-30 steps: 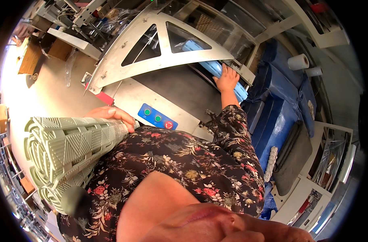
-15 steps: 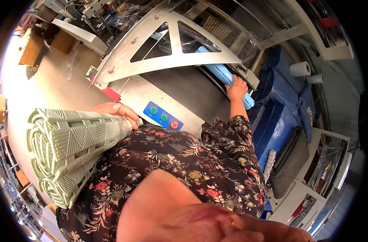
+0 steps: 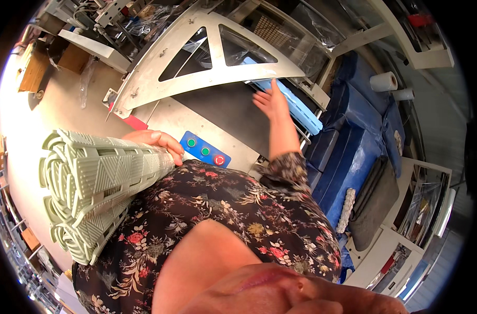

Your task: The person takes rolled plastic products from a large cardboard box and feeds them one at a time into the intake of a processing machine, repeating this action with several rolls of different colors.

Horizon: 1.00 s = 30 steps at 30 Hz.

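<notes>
My left hand [image 3: 153, 141] clutches rolled pale-green ribbed mats [image 3: 94, 183], right hand [image 3: 272, 100] open near the blue sheet [image 3: 296, 104]; the mats could slip, perhaps.

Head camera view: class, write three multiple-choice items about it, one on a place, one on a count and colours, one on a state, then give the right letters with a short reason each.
1. Where is the right hand?
A. On the pale green rolled mats
B. Raised at the light blue strip under the machine's curved metal frame
C. On the white paper rolls

2. How many round buttons are on the blue control panel?
A. One green
B. Two green, one red
C. Three red

3. What state are the mats in?
A. Rolled up and held against the body
B. Spread flat on the floor
C. Folded on a shelf

Answers:
1 B: the right hand is up at the light blue strip.
2 B: the blue control panel shows two green buttons and one red.
3 A: the left hand grips the rolled mats beside the floral blouse.
</notes>
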Tool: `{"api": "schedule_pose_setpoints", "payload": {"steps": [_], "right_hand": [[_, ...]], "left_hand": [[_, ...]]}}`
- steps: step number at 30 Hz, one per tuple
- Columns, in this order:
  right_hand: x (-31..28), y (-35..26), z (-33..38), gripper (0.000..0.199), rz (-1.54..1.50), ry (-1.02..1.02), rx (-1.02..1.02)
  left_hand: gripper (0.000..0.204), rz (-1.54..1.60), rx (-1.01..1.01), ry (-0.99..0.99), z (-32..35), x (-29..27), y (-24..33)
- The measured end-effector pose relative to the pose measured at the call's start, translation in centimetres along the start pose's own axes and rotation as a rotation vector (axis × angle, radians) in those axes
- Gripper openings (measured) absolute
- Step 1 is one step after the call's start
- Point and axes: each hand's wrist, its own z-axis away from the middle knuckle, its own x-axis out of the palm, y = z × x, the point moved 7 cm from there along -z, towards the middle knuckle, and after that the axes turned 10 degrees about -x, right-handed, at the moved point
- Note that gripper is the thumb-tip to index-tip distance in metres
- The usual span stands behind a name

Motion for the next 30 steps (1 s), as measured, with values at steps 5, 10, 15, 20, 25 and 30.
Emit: {"api": "schedule_pose_setpoints", "payload": {"steps": [5, 10, 15, 20, 25, 30], "right_hand": [[4.5, 2.3, -5.0, 0.04, -0.29, 0.082, -0.092], [1.1, 2.3, -2.6, 0.008, -0.147, 0.174, -0.156], [0.5, 2.8, 1.5, 0.01, -0.099, 0.177, -0.189], [0.9, 3.5, 2.4, 0.015, -0.085, 0.171, -0.235], [0.6, 3.4, 2.1, 0.019, -0.129, 0.153, -0.313], [-1.2, 3.6, 2.3, 0.02, -0.238, 0.288, -0.308]], "left_hand": [[0.059, -0.049, 0.022, -0.014, 0.6, 0.2, -0.4], [0.058, -0.012, 0.035, -0.011, 1.0, -0.3, -1.3], [0.053, -0.045, 0.085, -0.083, 1.0, 0.1, -2.5], [0.053, -0.093, 0.114, -0.066, 1.5, 0.1, -3.1], [0.053, -0.036, 0.111, -0.02, 2.2, -0.2, -3.5], [0.053, -0.004, 0.103, -0.025, 2.6, -0.6, -4.1]]}}
